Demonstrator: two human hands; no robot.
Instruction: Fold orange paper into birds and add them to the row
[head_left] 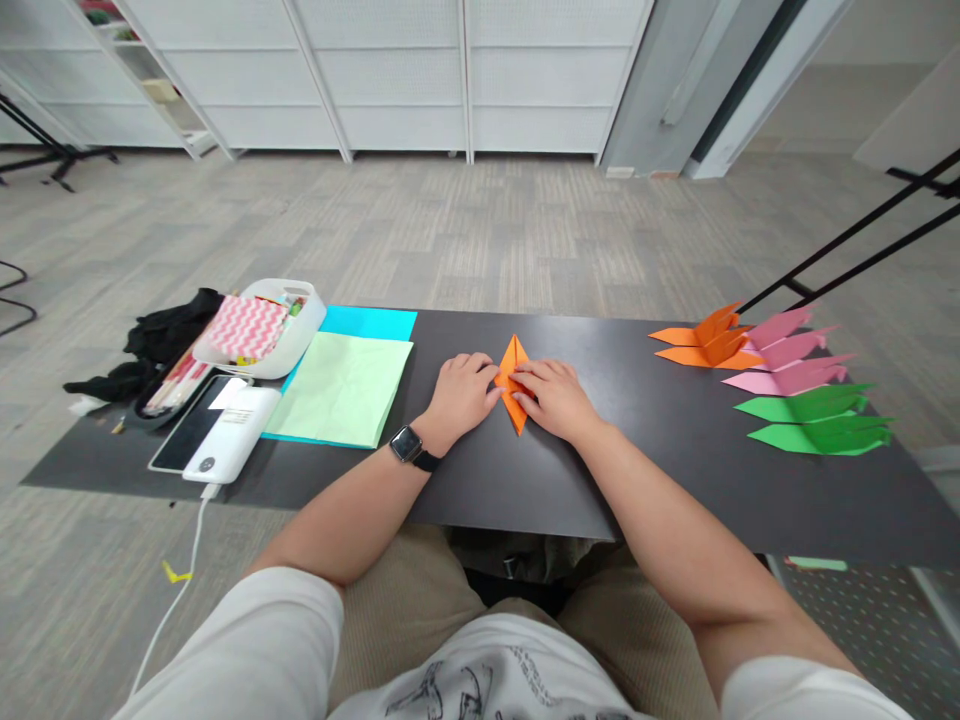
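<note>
An orange origami paper (514,352), folded into a narrow diamond with a crease down its middle, lies on the dark table with one point away from me and one toward me. At its left edge, my left hand (463,398) holds the paper with thumb and curled fingers close together; a black watch is on that wrist. My right hand (555,398) grips the paper from the right, its fingertips reaching over the middle. Part of the folded paper is hidden under the fingers.
Left of my hands, light green sheets (345,385) lie on blue paper (375,322). Further left are a white basket (304,325), a power bank (232,435) with a cable, a tablet (187,435) and black cloth (176,328). Orange (701,340), pink (795,370) and green (821,437) folded birds stand right.
</note>
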